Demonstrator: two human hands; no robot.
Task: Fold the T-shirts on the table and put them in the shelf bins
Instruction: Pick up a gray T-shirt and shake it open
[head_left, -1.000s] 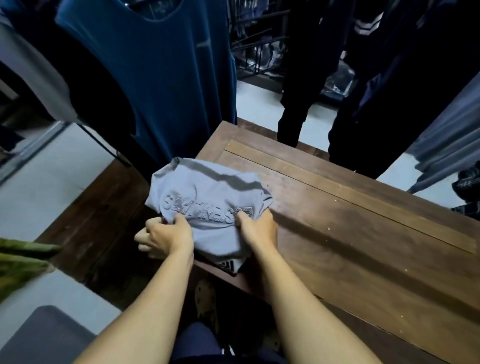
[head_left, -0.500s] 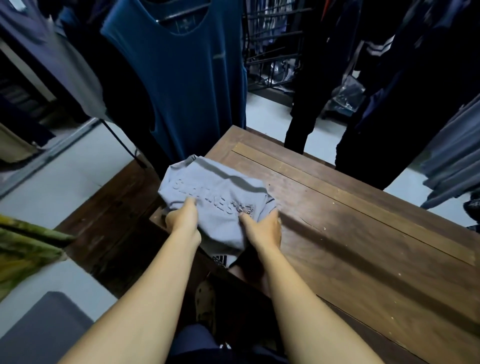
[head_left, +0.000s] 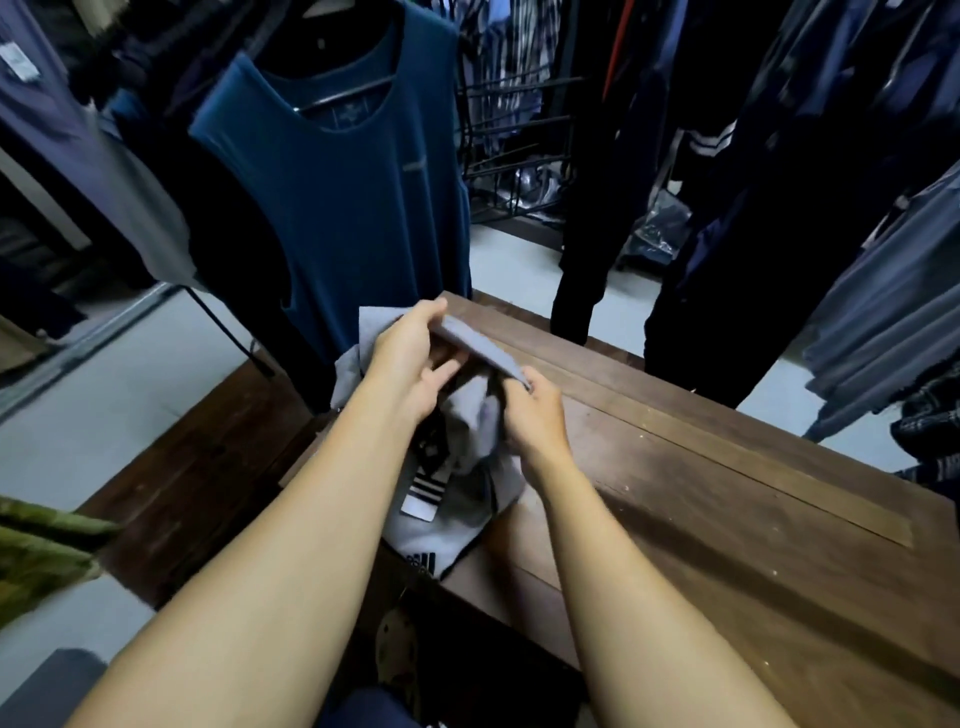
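A folded grey T-shirt (head_left: 470, 423) with a black striped logo is lifted off the near left corner of the brown wooden table (head_left: 727, 509). My left hand (head_left: 410, 358) pinches its upper edge between thumb and fingers. My right hand (head_left: 535, 421) grips the right end of the same edge. The lower part of the shirt hangs down between my forearms, showing the neck label and logo. No shelf bins are in view.
A teal sleeveless top (head_left: 348, 208) hangs on a hanger just beyond the table's left corner. Dark garments (head_left: 727, 182) hang behind and to the right of the table. A camouflage cloth (head_left: 41, 551) lies at the left edge.
Both hands have raised the grey shirt off the table; it lay flat under them before. The printed front has turned away and the lower part now hangs.
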